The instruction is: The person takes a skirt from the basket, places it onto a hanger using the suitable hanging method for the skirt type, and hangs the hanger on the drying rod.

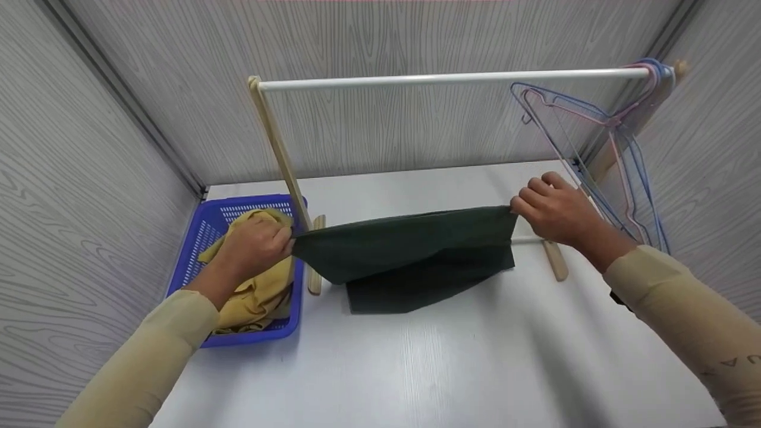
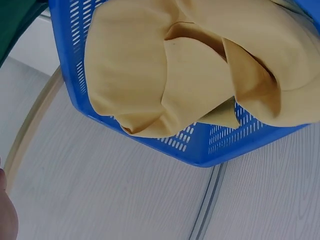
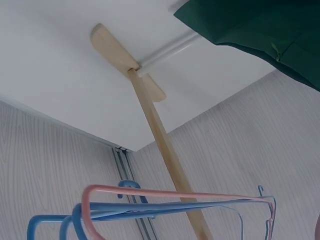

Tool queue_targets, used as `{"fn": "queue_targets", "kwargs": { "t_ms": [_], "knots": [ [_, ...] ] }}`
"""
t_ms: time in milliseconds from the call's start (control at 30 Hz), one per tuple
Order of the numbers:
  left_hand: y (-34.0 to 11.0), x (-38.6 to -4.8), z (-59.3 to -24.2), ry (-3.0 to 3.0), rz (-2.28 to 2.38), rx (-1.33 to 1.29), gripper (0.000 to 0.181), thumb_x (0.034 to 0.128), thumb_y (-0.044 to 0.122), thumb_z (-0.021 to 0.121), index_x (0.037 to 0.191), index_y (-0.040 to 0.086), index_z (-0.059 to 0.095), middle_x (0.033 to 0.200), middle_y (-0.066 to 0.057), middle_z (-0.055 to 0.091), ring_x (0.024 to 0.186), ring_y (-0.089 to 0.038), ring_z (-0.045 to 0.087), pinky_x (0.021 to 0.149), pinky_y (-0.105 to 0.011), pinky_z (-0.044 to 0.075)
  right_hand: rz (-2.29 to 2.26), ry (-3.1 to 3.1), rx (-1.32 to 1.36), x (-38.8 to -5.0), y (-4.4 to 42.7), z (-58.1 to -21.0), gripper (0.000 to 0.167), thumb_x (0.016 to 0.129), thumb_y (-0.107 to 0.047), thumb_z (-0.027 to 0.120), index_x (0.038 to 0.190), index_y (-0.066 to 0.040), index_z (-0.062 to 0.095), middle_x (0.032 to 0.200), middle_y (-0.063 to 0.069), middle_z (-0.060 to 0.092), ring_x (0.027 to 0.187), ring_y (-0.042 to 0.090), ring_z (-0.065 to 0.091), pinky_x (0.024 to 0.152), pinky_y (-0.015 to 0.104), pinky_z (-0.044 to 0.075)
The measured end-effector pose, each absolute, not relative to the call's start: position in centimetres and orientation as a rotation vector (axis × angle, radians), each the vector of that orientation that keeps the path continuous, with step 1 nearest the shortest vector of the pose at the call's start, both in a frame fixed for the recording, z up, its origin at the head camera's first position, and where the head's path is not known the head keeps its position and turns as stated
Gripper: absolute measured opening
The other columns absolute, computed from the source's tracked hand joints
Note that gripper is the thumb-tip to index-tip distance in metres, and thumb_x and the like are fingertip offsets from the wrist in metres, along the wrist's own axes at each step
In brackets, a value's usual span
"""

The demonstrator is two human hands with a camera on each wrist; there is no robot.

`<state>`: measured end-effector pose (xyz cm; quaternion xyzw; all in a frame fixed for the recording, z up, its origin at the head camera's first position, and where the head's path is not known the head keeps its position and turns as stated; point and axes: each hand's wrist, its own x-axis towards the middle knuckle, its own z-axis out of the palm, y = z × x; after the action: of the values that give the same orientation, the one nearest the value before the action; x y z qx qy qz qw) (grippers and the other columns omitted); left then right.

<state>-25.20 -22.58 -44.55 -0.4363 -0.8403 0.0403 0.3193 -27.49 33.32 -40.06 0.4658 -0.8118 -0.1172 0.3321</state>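
Note:
A dark green cloth is stretched between my two hands above the white table, its lower part hanging in a fold. My left hand grips its left upper corner, over the blue basket's side. The right upper corner is pinched by my right hand, in front of the hangers. In the left wrist view only a corner of the green cloth shows. The right wrist view has a green cloth edge at its upper right. Whether it is a garment or a plain piece, I cannot tell.
A blue basket holding yellow cloth stands at the left. Behind the green cloth rises a wooden-legged rack with a white rail. Several blue and pink hangers hang at the rail's right end. Wood-grain panels enclose the table.

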Motion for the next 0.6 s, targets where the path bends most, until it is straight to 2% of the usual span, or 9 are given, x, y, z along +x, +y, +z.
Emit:
{"fn": "queue_targets", "kwargs": {
  "t_ms": [100,367,500,600],
  "knots": [
    [-22.8,-24.6,-44.8,-2.198,0.146,-1.201,0.022,0.0852,0.012,0.072,0.075,0.003,0.055,0.062,-0.006,0.054,0.053,-0.019,0.047,0.053,-0.032,0.043,-0.363,-2.117,1.346,-27.2,33.9,-41.0,0.023,0.107,-0.007,0.037,0.096,-0.003,0.056,0.081,0.011,0.061,0.078,0.029,0.055,0.074,0.041,0.046],
    [-22.7,-23.5,-46.2,-2.263,0.210,-1.331,0.030,0.0929,0.028,0.070,0.080,0.006,0.054,0.062,-0.003,0.049,0.056,-0.018,0.045,0.055,-0.029,0.041,-0.412,-2.118,1.517,-26.4,34.9,-43.6,0.047,0.109,-0.010,0.011,0.095,-0.002,0.055,0.079,0.010,0.059,0.077,0.028,0.055,0.077,0.040,0.048],
    [-22.4,-22.8,-47.3,-2.289,0.279,-1.406,0.031,0.0996,0.035,0.060,0.085,0.009,0.054,0.066,-0.003,0.058,0.057,-0.017,0.051,0.055,-0.028,0.042,-0.506,-2.121,1.613,-25.6,35.2,-44.7,0.053,0.108,-0.013,0.004,0.093,-0.004,0.054,0.079,0.008,0.059,0.076,0.025,0.054,0.076,0.038,0.045],
    [-21.8,-22.1,-48.1,-2.307,0.363,-1.481,0.029,0.1014,0.037,0.056,0.089,0.010,0.055,0.072,-0.003,0.064,0.062,-0.017,0.057,0.060,-0.029,0.047,-0.531,-2.115,1.701,-25.0,35.4,-45.8,0.055,0.107,-0.014,0.003,0.092,-0.008,0.056,0.078,0.005,0.060,0.074,0.022,0.051,0.071,0.036,0.041]
  ]
}}
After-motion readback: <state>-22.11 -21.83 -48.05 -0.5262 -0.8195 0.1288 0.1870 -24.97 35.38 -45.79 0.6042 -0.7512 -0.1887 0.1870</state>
